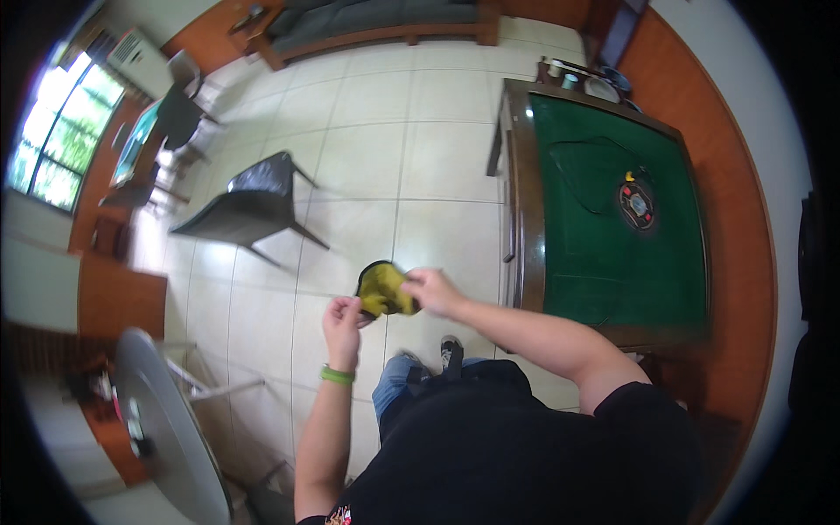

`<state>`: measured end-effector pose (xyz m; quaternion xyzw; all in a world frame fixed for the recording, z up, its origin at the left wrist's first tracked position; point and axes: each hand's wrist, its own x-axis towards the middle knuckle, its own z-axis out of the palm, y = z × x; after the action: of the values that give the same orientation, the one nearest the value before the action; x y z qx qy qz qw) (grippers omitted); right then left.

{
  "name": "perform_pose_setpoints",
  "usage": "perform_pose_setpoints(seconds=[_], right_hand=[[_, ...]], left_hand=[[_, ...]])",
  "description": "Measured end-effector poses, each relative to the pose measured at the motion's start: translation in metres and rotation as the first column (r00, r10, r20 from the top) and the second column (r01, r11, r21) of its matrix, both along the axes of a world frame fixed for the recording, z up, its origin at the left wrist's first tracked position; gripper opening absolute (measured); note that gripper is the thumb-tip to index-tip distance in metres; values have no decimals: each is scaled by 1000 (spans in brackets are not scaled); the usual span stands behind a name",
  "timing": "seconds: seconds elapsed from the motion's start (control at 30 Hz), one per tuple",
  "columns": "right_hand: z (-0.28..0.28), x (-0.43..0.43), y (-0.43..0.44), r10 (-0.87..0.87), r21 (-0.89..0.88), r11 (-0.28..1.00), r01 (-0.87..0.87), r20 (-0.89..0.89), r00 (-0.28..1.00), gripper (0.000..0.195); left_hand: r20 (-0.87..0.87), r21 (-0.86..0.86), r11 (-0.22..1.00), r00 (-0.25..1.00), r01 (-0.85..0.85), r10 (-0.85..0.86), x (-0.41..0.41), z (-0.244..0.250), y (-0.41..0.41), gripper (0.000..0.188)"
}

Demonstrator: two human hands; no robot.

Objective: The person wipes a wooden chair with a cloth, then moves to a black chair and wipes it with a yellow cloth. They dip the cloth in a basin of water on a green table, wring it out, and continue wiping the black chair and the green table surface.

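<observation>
A yellow cloth [382, 287] with a dark edging hangs in the air in front of me, stretched between both hands. My left hand [343, 327] pinches its lower left edge, and a green band circles that wrist. At its right side, the fingers of my right hand [433, 293] grip the fabric. The cloth is creased and bunched near its bottom. Slight blur hides the exact finger contact.
To my right stands a wood-framed table [535, 262] with green felt, bearing a round control panel [636, 205] and a dark cable. A dark chair [246, 213] stands ahead left. A round grey table [167, 433] is at lower left, and a sofa [374, 20] is far ahead.
</observation>
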<state>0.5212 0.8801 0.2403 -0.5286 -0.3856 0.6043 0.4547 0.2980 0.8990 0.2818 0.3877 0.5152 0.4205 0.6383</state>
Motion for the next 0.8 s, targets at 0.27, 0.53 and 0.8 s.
perform_pose_setpoints(seconds=[0.27, 0.53, 0.8], right_hand=[[30, 42, 74, -247, 247, 958, 143, 468, 849, 23], [65, 105, 150, -195, 258, 960, 112, 321, 927, 24], [69, 202, 217, -686, 43, 720, 693, -108, 720, 31]], left_hand=[[-220, 167, 755, 771, 634, -598, 80, 1, 122, 26], [-432, 318, 205, 334, 926, -838, 150, -15, 322, 51], [-115, 352, 95, 144, 931, -983, 299, 43, 457, 28]])
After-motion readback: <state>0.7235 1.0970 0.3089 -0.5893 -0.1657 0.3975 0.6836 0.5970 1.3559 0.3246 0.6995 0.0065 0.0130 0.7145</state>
